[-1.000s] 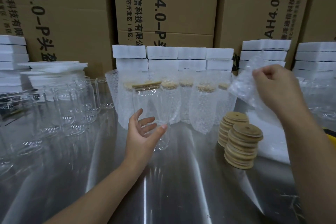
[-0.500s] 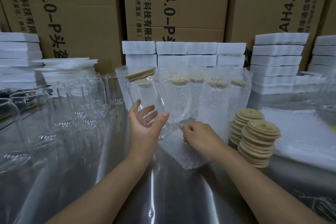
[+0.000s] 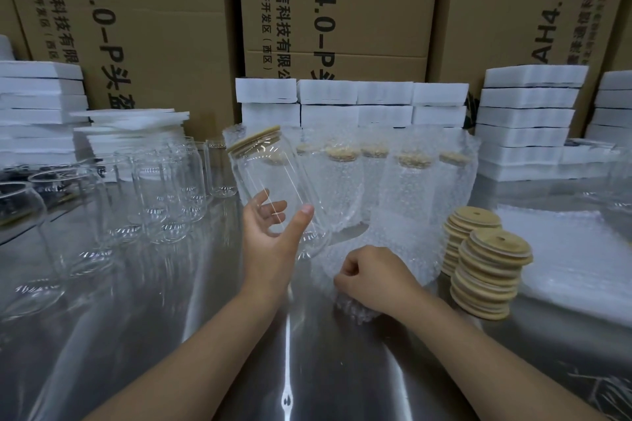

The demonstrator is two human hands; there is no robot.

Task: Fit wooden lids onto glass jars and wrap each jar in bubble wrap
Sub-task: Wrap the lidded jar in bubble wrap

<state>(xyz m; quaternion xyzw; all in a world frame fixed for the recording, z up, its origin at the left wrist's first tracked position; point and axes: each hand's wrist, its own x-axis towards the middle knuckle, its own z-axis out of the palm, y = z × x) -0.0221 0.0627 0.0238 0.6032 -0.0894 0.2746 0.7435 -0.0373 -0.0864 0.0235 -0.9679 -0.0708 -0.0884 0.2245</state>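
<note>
Centre of frame: glass jar (image 3: pixel 273 188), wooden lid (image 3: pixel 253 143) fitted, held tilted with the lid end toward upper left. Jar is gripped by left hand (image 3: pixel 270 243), thumb on the near wall, fingers seen through the glass behind. Just below and right, a bubble wrap sheet (image 3: pixel 386 249) is laid on the steel table (image 3: pixel 205 335). Its near edge is pinched by right hand (image 3: pixel 372 280), fingers curled under. A row of wrapped jars (image 3: pixel 403 188) is stood behind the sheet. Two stacks of loose lids (image 3: pixel 489 280) are noted at right centre, bare jars (image 3: pixel 164 191) grouped at left. Foam blocks (image 3: pixel 526 106) and cartons (image 3: pixel 359 10) are ranged along the top.
</note>
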